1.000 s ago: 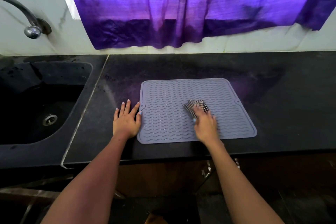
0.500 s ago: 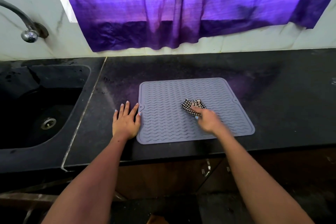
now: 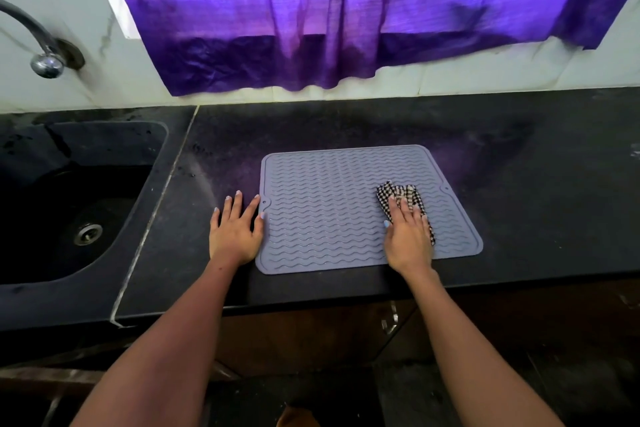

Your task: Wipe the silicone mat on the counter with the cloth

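Since half a second earlier, our right hand [image 3: 408,236] had carried the cloth [image 3: 401,199] from mid-mat toward the right side, so wiping was underway. Its fingers lay nearly flat, pressing the cloth onto the silicone mat [image 3: 329,211]. Our left hand [image 3: 235,230] rested spread on the counter [image 3: 519,184], fingertips touching the mat's left edge.

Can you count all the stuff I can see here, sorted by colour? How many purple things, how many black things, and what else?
Purple: 1, the curtain
Grey: 1, the silicone mat
Black: 2, the counter and the sink
Black-and-white checked: 1, the cloth
Silver: 1, the tap
Total: 6 things, plus 2 hands, the left hand and the right hand.
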The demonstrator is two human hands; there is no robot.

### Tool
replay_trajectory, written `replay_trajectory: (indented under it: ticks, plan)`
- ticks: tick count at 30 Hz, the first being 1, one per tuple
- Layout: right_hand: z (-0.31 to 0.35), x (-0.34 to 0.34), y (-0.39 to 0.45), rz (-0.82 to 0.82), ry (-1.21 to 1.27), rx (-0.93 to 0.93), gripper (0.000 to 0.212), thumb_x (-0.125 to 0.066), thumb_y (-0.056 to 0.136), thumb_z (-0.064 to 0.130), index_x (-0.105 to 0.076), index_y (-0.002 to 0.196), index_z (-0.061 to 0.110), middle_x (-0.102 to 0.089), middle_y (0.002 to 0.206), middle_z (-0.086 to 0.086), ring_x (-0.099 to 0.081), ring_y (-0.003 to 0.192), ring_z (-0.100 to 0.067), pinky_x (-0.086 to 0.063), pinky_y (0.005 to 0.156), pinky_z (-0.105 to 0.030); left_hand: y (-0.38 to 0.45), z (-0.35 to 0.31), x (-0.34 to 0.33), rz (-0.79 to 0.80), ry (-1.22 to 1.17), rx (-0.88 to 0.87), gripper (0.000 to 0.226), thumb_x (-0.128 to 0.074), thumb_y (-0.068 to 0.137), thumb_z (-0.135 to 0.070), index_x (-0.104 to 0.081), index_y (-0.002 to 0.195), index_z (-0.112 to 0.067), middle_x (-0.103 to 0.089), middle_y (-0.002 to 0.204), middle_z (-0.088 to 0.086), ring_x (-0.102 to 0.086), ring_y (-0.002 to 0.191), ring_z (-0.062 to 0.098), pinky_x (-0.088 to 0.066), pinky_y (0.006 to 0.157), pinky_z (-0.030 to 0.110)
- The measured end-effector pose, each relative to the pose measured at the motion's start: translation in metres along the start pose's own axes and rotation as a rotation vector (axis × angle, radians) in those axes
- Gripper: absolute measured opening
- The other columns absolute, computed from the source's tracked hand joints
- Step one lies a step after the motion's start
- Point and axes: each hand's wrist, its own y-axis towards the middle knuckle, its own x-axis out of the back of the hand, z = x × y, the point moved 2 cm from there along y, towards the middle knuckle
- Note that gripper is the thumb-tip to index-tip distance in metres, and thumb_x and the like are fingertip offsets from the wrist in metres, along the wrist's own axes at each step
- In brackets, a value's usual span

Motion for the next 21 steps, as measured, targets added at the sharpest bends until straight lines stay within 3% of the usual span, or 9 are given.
replay_trajectory:
  ticks: [3, 5, 7, 9, 12, 14, 16, 18, 21]
  plan:
    - [0.001, 0.006, 0.003, 0.032, 0.0, -0.004, 0.054, -0.031, 0.1, 0.036, -0.016, 0.15, 0.022, -0.015, 0.158, -0.004, -0.011, 0.146, -0.026, -0.008, 0.12, -0.036, 0.0, -0.001, 0.0, -0.007, -0.002, 0.001, 0.05, -0.022, 0.099, -0.043, -0.019, 0.148, -0.033, -0.007, 0.159, 0.002, 0.0, 0.147, 0.018, 0.001, 0.118, 0.04]
    - [0.005, 0.017, 0.007, 0.052, 0.034, -0.013, 0.051, -0.036, 0.099, 0.034, -0.027, 0.148, 0.019, -0.026, 0.155, -0.006, -0.023, 0.143, -0.028, -0.019, 0.116, -0.037, 0.0, -0.001, 0.0, -0.01, 0.001, 0.002, 0.05, -0.022, 0.099, -0.043, -0.019, 0.148, -0.033, -0.007, 0.159, 0.002, 0.0, 0.147, 0.018, 0.001, 0.118, 0.04]
    - [0.012, 0.03, 0.014, 0.03, 0.169, -0.076, 0.042, -0.044, 0.097, 0.023, -0.044, 0.138, 0.013, -0.044, 0.144, -0.01, -0.043, 0.129, -0.029, -0.035, 0.104, -0.033, 0.0, -0.001, -0.001, -0.014, 0.0, 0.003, 0.05, -0.022, 0.099, -0.043, -0.019, 0.148, -0.034, -0.007, 0.159, 0.002, 0.0, 0.147, 0.019, 0.001, 0.118, 0.04]
    - [0.017, 0.042, 0.021, -0.051, 0.292, -0.216, 0.033, -0.051, 0.094, 0.017, -0.053, 0.125, 0.005, -0.057, 0.127, -0.016, -0.054, 0.114, -0.031, -0.043, 0.088, -0.031, 0.0, 0.0, -0.001, -0.013, -0.001, 0.001, 0.05, -0.022, 0.099, -0.043, -0.019, 0.148, -0.034, -0.007, 0.159, 0.002, 0.0, 0.147, 0.019, 0.001, 0.118, 0.04]
    - [0.017, 0.053, 0.025, -0.059, 0.379, -0.474, 0.041, -0.061, 0.089, 0.02, -0.048, 0.121, -0.001, -0.058, 0.12, -0.02, -0.055, 0.11, -0.032, -0.037, 0.073, -0.028, 0.0, 0.0, -0.001, -0.006, -0.005, 0.0, 0.05, -0.022, 0.099, -0.043, -0.019, 0.148, -0.034, -0.007, 0.159, 0.002, 0.0, 0.147, 0.018, 0.001, 0.118, 0.04]
    - [0.014, 0.053, 0.026, 0.03, 0.412, -0.556, 0.041, -0.065, 0.087, 0.024, -0.052, 0.117, -0.002, -0.058, 0.121, -0.02, -0.054, 0.113, -0.032, -0.036, 0.073, -0.028, 0.0, 0.0, -0.001, -0.009, -0.007, 0.001, 0.05, -0.022, 0.099, -0.043, -0.02, 0.148, -0.034, -0.007, 0.159, 0.002, 0.0, 0.147, 0.019, 0.001, 0.118, 0.04]
    - [0.009, 0.05, 0.03, 0.095, 0.435, -0.55, 0.032, -0.065, 0.087, 0.03, -0.058, 0.106, 0.005, -0.059, 0.117, -0.019, -0.053, 0.113, -0.032, -0.037, 0.077, -0.029, 0.0, 0.001, -0.002, -0.018, -0.007, -0.002, 0.049, -0.022, 0.099, -0.043, -0.02, 0.148, -0.034, -0.008, 0.159, 0.002, -0.001, 0.147, 0.019, 0.001, 0.118, 0.04]
    - [0.006, 0.05, 0.031, 0.095, 0.485, -0.516, 0.023, -0.063, 0.087, 0.031, -0.054, 0.092, 0.011, -0.061, 0.105, -0.014, -0.055, 0.101, -0.028, -0.036, 0.073, -0.029, 0.0, 0.001, -0.002, -0.022, -0.007, -0.003, 0.049, -0.023, 0.099, -0.044, -0.021, 0.148, -0.034, -0.008, 0.159, 0.002, -0.001, 0.147, 0.019, 0.001, 0.118, 0.04]
    - [-0.001, 0.051, 0.031, -0.028, 0.555, -0.49, 0.018, -0.06, 0.09, 0.023, -0.059, 0.102, 0.009, -0.06, 0.102, -0.01, -0.055, 0.102, -0.028, -0.036, 0.076, -0.03, 0.001, 0.001, -0.002, -0.017, -0.008, 0.002, 0.05, -0.023, 0.099, -0.044, -0.022, 0.148, -0.034, -0.008, 0.159, 0.002, -0.001, 0.147, 0.019, 0.0, 0.118, 0.04]
